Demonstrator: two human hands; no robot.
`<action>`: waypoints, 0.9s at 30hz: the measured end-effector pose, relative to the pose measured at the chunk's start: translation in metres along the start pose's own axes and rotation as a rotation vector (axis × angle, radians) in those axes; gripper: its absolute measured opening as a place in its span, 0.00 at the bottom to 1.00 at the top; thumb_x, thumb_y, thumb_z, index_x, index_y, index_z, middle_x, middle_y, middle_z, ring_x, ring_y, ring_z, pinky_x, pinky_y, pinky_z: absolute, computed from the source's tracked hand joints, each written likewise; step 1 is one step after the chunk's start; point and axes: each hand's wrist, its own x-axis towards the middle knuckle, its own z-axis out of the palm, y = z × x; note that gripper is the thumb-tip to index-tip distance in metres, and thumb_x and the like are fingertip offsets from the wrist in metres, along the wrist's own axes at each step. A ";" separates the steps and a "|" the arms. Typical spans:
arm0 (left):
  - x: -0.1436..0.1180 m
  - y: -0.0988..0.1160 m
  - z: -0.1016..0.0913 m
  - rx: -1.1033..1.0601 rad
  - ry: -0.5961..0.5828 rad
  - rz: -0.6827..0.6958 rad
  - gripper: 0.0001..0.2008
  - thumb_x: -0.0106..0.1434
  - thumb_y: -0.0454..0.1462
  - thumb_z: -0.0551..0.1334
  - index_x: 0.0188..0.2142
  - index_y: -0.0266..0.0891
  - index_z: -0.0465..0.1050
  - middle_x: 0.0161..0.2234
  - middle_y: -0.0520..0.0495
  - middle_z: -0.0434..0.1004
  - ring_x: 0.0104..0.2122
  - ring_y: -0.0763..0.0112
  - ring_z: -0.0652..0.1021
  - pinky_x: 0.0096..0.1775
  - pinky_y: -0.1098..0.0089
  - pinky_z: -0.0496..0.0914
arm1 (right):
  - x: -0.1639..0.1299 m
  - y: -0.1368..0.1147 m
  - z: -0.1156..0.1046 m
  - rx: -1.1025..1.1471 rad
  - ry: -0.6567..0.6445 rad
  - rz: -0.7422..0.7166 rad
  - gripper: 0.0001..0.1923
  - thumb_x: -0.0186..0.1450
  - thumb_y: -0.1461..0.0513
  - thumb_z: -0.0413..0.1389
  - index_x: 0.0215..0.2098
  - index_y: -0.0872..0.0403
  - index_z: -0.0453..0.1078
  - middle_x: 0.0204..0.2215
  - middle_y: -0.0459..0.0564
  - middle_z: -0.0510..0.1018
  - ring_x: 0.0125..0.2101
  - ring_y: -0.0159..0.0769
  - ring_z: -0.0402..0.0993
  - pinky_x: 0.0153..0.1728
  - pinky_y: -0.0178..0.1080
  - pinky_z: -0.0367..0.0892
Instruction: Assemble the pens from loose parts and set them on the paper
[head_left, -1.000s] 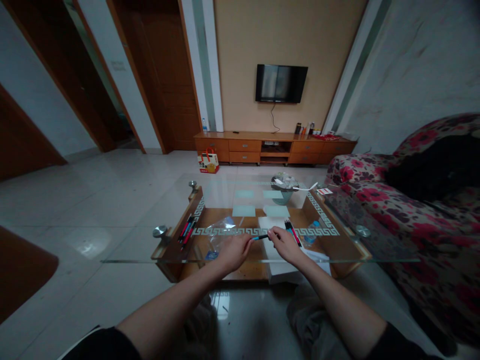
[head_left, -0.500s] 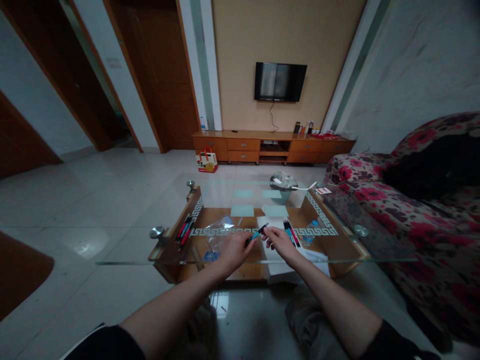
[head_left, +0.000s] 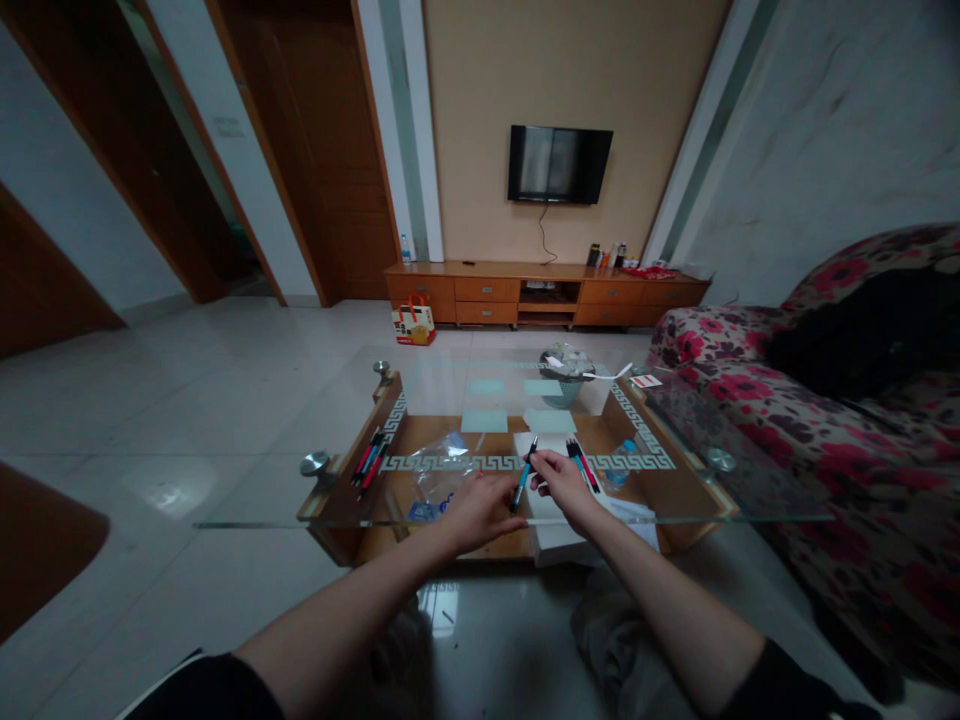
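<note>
A slim blue pen (head_left: 523, 476) with a dark tip stands tilted, tip up and away from me, over the near middle of the glass table (head_left: 262, 440), pinched from both sides. My left hand (head_left: 480, 508) closes its fingers on the lower barrel, and my right hand (head_left: 561, 484) meets the pen just above, thumb and forefinger together on it; I cannot tell which hand bears more of the weight. I judge the step goes best with the left hand holding steady low on the barrel while the right works the upper part with a light fingertip hold, since the smooth plastic could slip or roll. Just right of my right hand lies a small bunch of pens (head_left: 582, 464) in blue, red and black, resting on the glass above a white box (head_left: 559, 535) on the wooden shelf beneath. To the left, a crumpled clear plastic bag (head_left: 439, 468) lies near my left hand, and further left another bundle of pens (head_left: 369, 462) lies by the table's edge. The glass is glossy with a white key-pattern border, and a floral sofa (head_left: 787, 420) stands at the right.
</note>
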 end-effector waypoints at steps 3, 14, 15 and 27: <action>-0.002 -0.003 0.002 0.097 -0.006 0.050 0.20 0.58 0.53 0.63 0.42 0.43 0.70 0.36 0.47 0.77 0.41 0.62 0.76 0.46 0.64 0.63 | -0.002 0.001 0.001 -0.020 -0.081 -0.014 0.22 0.59 0.45 0.57 0.35 0.56 0.71 0.26 0.46 0.75 0.22 0.29 0.68 0.21 0.30 0.59; 0.001 0.004 -0.002 0.220 0.011 0.068 0.22 0.62 0.56 0.56 0.40 0.41 0.71 0.35 0.44 0.78 0.40 0.60 0.76 0.44 0.63 0.62 | -0.005 -0.003 0.003 0.045 -0.100 0.026 0.22 0.60 0.45 0.55 0.37 0.55 0.71 0.31 0.49 0.77 0.23 0.28 0.69 0.21 0.30 0.60; 0.001 0.005 -0.002 0.221 0.017 0.061 0.22 0.62 0.56 0.56 0.40 0.41 0.71 0.35 0.44 0.78 0.40 0.60 0.76 0.45 0.63 0.62 | -0.005 -0.003 0.004 0.058 -0.098 0.042 0.21 0.61 0.45 0.55 0.38 0.55 0.71 0.31 0.48 0.77 0.23 0.28 0.69 0.21 0.30 0.60; 0.026 0.017 0.012 0.241 0.017 -0.126 0.33 0.56 0.63 0.56 0.47 0.40 0.69 0.34 0.41 0.79 0.38 0.55 0.78 0.46 0.59 0.65 | 0.020 -0.009 -0.058 -0.284 0.383 -0.096 0.25 0.58 0.52 0.57 0.48 0.58 0.71 0.31 0.52 0.79 0.30 0.37 0.74 0.30 0.36 0.68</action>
